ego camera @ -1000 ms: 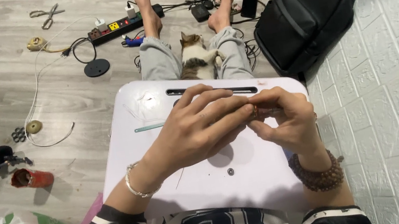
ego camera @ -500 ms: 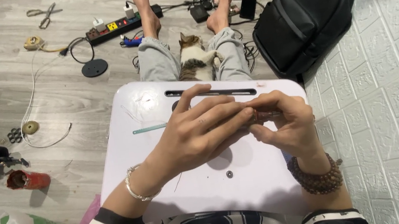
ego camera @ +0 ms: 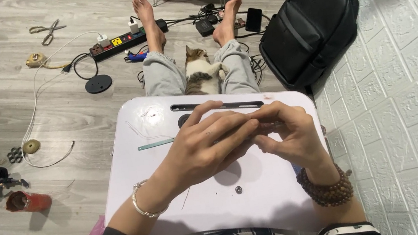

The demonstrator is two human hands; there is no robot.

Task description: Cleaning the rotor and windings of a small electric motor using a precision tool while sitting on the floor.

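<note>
Item — our left hand and right hand together over the white plastic lap tray, pinching a small slim piece — mid-assembly, we judge; steadiness needed.

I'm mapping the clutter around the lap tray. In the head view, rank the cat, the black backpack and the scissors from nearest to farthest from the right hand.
1. Cat, just beyond the tray, between the legs, nearest the right hand.
2. Black backpack, against the wall on the right.
3. Scissors, far left on the floor.
</note>
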